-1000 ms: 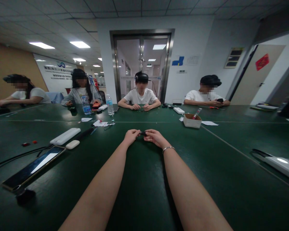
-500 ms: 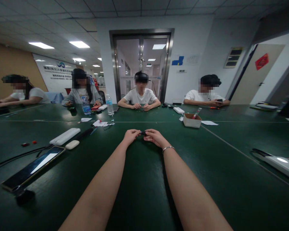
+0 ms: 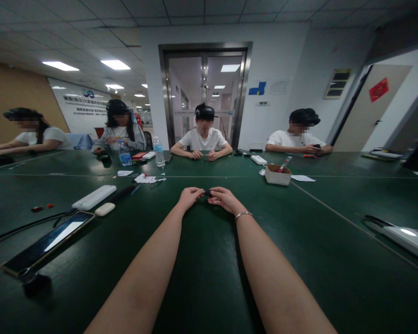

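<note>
Both my arms reach forward over the green table [image 3: 209, 269]. Between my fingertips is a small black object [image 3: 207, 193], too small to name. My left hand [image 3: 190, 196] pinches its left end with thumb and fingers. At its right end my right hand [image 3: 224, 198] has its fingers closed on it, with a silver bracelet [image 3: 244, 215] round the wrist. The two hands are close together, just above or resting on the tabletop.
Left lie a phone [image 3: 48, 241], a white power bank [image 3: 94, 197], a white case [image 3: 105, 209] and cables. Farther off are paper scraps, two bottles [image 3: 159, 152] and a box [image 3: 277, 175] holding a marker. A white device [image 3: 404, 236] lies right. Several people sit opposite.
My hands and the black object have stayed practically still. Across the table at the left, a person in grey has lifted one hand from the table to the chest.
</note>
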Demonstrator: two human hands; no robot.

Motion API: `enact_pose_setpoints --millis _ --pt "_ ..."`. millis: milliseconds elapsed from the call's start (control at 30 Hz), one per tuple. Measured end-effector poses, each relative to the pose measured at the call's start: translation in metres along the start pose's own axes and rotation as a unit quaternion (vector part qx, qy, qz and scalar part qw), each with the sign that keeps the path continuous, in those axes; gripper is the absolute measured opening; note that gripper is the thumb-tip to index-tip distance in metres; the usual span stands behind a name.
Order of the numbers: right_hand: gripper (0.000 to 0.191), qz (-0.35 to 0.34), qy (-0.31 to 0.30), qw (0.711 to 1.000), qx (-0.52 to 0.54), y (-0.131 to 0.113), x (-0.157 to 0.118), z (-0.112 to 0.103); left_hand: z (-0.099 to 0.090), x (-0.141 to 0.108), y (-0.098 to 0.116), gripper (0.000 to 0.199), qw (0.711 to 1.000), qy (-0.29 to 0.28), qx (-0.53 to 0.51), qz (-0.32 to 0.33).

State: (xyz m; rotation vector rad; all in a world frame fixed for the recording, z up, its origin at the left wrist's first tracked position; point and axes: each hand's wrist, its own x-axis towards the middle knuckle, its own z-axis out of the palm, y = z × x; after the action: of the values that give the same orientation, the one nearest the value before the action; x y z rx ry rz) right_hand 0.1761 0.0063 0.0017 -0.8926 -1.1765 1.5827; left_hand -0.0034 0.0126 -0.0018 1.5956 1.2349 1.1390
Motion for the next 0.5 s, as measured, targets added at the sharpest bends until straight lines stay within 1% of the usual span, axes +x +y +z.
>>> enact_pose_setpoints --millis 233,500 --pt "0.015 -0.002 0.002 1.0 0.002 -0.0018 -0.0019 0.002 0.0003 0.0009 -0.0008 0.037 1.0 -0.002 0.002 -0.001" --pt "0.015 -0.004 0.003 1.0 -0.005 -0.0005 -0.001 0.0013 0.0003 -0.0017 0.0041 0.037 1.0 -0.006 0.009 -0.002"
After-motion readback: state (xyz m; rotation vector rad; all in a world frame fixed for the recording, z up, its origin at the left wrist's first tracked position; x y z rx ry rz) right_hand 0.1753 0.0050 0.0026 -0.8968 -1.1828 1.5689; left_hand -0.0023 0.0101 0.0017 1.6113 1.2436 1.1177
